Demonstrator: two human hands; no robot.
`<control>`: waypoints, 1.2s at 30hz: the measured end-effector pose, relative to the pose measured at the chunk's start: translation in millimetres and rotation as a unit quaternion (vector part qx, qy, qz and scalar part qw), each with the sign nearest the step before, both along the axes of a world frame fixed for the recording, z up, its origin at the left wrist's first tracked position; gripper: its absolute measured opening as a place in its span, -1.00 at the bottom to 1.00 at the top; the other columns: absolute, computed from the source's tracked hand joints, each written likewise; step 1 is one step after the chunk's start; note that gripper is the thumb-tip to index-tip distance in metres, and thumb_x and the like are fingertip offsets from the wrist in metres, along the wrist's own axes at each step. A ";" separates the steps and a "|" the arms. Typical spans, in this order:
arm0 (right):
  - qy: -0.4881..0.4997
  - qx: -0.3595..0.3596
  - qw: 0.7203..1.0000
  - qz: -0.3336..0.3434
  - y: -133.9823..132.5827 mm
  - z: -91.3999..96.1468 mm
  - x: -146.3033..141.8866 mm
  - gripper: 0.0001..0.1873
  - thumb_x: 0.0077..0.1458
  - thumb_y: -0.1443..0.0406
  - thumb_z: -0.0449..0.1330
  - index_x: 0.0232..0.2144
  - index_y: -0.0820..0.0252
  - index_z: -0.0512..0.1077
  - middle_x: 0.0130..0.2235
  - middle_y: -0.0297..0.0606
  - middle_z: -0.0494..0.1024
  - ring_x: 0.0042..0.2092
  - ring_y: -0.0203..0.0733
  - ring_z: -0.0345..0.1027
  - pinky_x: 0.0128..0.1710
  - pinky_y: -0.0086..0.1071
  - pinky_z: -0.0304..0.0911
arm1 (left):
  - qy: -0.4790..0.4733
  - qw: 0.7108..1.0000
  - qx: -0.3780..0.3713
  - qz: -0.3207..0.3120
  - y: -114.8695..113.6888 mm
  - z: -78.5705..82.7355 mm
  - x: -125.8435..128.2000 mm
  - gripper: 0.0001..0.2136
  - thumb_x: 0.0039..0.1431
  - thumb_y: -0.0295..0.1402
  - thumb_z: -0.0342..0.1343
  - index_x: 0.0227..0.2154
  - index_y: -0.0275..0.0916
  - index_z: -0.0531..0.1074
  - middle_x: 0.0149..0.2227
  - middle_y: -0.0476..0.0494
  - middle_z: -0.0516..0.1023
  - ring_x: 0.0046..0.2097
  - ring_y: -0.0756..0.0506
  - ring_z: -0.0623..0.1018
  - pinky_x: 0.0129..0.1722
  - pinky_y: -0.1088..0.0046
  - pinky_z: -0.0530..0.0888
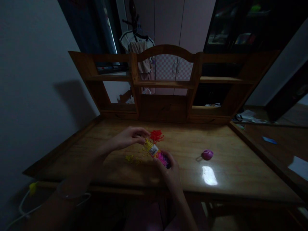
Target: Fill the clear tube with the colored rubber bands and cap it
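Note:
My right hand is wrapped round a small clear bottle with a white label, tilted up to the left. Pink and dark bands show in its lower part, yellow ones near its mouth. At that mouth, the fingers of my left hand are pinched together at some yellow rubber bands; the exact grip is partly hidden. Just behind lies a heap of red rubber bands. Loose yellow rubber bands are scattered on the desk below my left hand. A purple cap rests off to the right.
The wooden desk has a shelf unit along its back and a wall at its left. At the right, a lower surface holds papers and a blue card. A white cable hangs by the front left.

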State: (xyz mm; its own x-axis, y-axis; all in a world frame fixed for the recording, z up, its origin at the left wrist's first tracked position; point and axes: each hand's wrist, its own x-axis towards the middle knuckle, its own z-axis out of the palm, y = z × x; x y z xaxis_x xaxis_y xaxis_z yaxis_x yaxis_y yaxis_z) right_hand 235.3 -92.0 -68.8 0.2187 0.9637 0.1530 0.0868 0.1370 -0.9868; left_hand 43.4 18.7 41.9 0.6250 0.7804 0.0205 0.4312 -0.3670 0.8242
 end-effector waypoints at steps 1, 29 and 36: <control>0.003 0.000 1.000 0.003 0.0 0.2 0.0 -0.58 -0.01 0.08 0.28 -0.13 0.16 0.46 -0.20 -0.26 0.54 -0.17 -0.12 0.40 -0.17 -0.34 0.28 | 0.001 1.000 0.011 0.023 0.5 -2.7 1.7 -0.74 0.02 -0.34 0.23 -0.18 -0.23 0.48 -0.22 -0.08 0.59 -0.23 -0.08 0.58 -0.23 0.41 0.51; 0.082 0.013 0.996 -0.014 2.5 1.7 3.8 -0.60 -0.02 0.10 0.29 -0.15 0.17 0.46 -0.17 -0.25 0.55 -0.13 -0.12 0.40 -0.13 -0.34 0.27 | 0.027 0.950 0.289 0.112 -34.9 11.1 24.1 -0.88 0.16 -0.28 0.14 -0.31 -0.17 0.53 -0.24 -0.03 0.54 -0.20 -0.05 0.52 -0.15 0.43 0.47; 0.099 0.011 0.995 -0.013 1.9 0.5 4.4 -0.56 -0.02 0.11 0.30 -0.10 0.18 0.45 -0.14 -0.25 0.54 -0.11 -0.11 0.40 -0.09 -0.34 0.27 | -0.024 0.984 0.146 0.100 -22.6 -5.4 18.1 -0.79 0.19 -0.27 0.08 -0.18 -0.15 0.54 -0.11 -0.09 0.59 -0.09 -0.10 0.55 -0.04 0.32 0.47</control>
